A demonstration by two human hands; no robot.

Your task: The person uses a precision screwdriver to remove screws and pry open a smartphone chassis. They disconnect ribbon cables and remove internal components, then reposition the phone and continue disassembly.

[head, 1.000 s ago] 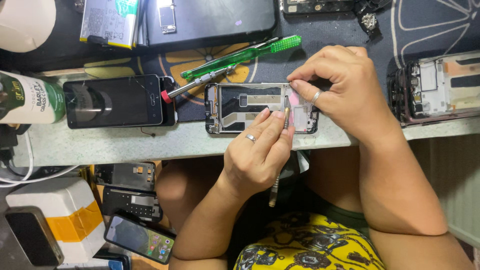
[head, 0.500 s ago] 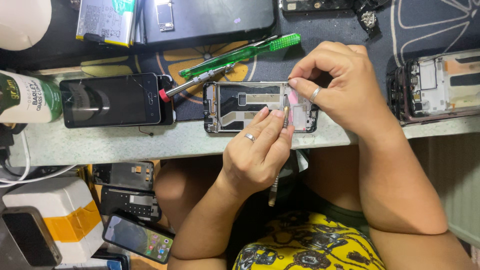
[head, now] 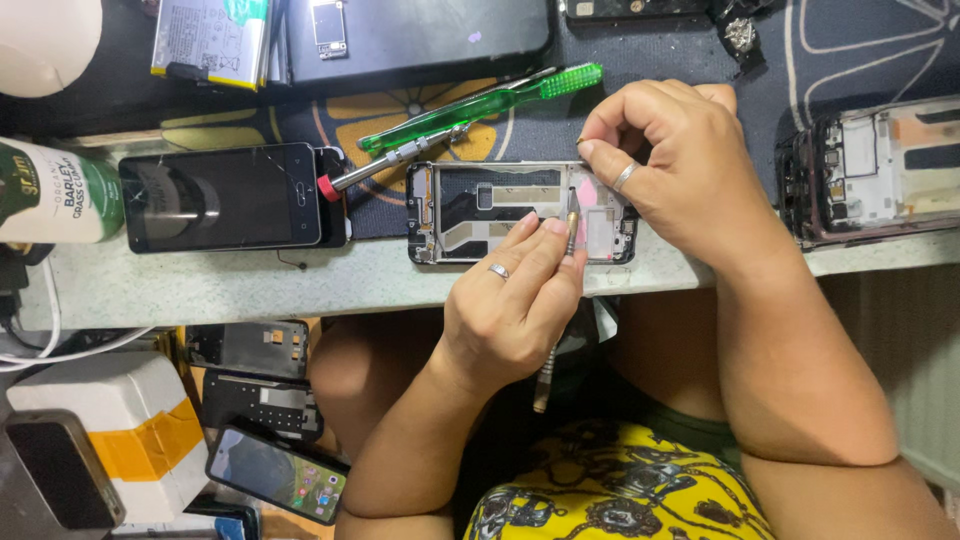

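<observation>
An opened phone frame (head: 500,212) with its inner parts bare lies on the pale counter edge (head: 250,285). My left hand (head: 510,310), a ring on one finger, holds a thin metal tool (head: 571,222) like a pen. The tool's tip rests on the right part of the frame, and its handle runs down past my palm. My right hand (head: 690,170), also ringed, hovers over the frame's right end. Its thumb and forefinger are pinched together at the frame's top edge; whatever is between them is too small to make out.
A green toothbrush (head: 480,100) and a red-handled screwdriver (head: 390,160) lie just behind the frame. A cracked black phone (head: 225,195) and a green-and-white bottle (head: 50,190) are at left, another opened phone (head: 870,170) at right. Below the counter are more phones (head: 275,475) and a taped white box (head: 100,440).
My right hand's pinched fingertips have shifted a little away from me, from over the frame to its top edge. The tool tip has barely moved.
</observation>
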